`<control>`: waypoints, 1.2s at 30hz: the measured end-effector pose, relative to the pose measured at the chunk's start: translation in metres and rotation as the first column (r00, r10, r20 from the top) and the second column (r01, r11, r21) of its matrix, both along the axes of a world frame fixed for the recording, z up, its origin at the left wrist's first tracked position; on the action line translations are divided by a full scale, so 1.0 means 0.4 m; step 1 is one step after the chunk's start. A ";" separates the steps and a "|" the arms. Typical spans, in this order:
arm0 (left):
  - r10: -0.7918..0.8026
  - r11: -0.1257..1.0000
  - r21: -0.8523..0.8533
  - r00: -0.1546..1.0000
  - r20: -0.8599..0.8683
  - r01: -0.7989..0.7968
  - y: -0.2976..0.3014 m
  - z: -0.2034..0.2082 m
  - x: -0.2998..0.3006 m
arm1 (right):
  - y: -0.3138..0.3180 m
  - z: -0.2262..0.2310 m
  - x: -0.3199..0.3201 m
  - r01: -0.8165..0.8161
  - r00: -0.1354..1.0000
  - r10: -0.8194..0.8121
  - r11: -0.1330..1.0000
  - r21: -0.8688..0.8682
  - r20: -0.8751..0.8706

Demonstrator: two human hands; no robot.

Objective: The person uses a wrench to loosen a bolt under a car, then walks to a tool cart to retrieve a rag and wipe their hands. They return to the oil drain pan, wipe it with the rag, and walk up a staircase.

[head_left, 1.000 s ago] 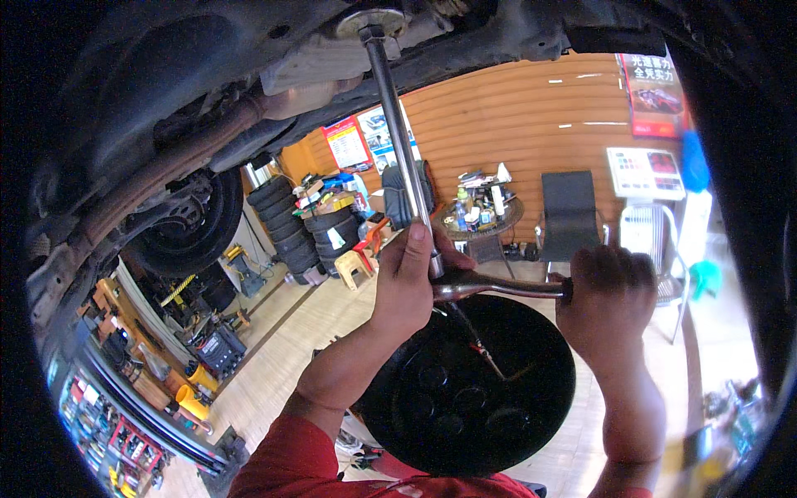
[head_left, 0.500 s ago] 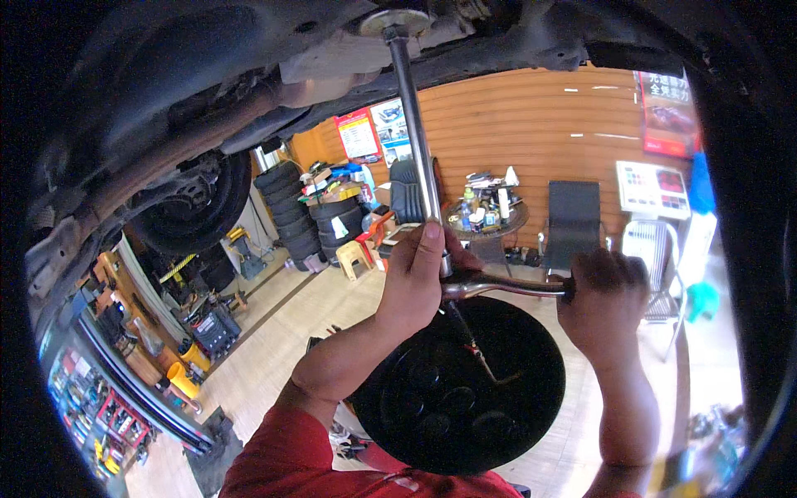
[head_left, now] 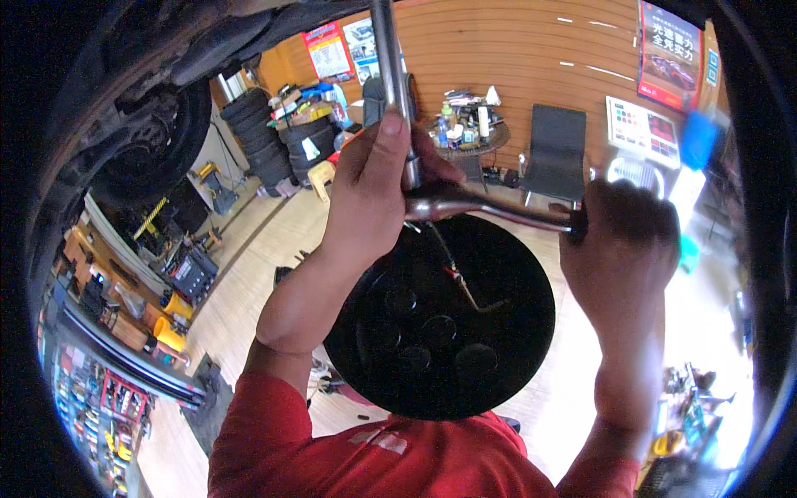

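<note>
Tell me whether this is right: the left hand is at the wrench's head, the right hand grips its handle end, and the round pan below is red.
The colour is wrong: the head view shows the round pan is black. The left hand is at the wrench's head; the right hand grips its handle end.

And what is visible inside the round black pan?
Several circular outlines and a thin bent rod show against the round black pan; whether the rod touches it is unclear. The left hand covers part of the pan's upper-left edge.
</note>
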State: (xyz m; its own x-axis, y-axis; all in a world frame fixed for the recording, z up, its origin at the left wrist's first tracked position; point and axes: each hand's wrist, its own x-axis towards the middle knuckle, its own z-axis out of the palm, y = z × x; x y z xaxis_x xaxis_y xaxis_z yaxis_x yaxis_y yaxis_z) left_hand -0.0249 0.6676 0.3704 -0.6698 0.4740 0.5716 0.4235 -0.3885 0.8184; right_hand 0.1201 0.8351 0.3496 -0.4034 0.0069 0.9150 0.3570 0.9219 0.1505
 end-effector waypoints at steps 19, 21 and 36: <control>-0.093 0.995 0.046 0.995 0.039 0.091 -0.053 0.001 0.052 | -0.103 0.025 0.098 0.092 0.988 -0.085 0.994 -0.058 0.127; -0.094 0.995 0.013 0.996 -0.009 0.094 -0.042 -0.007 0.032 | -0.113 0.030 0.094 0.157 0.975 -0.145 0.985 -0.064 0.166; 0.096 0.994 -0.038 0.993 -0.073 -0.099 -0.190 -0.202 0.148 | -0.118 -0.141 0.054 -0.191 0.937 0.244 0.957 -0.220 0.250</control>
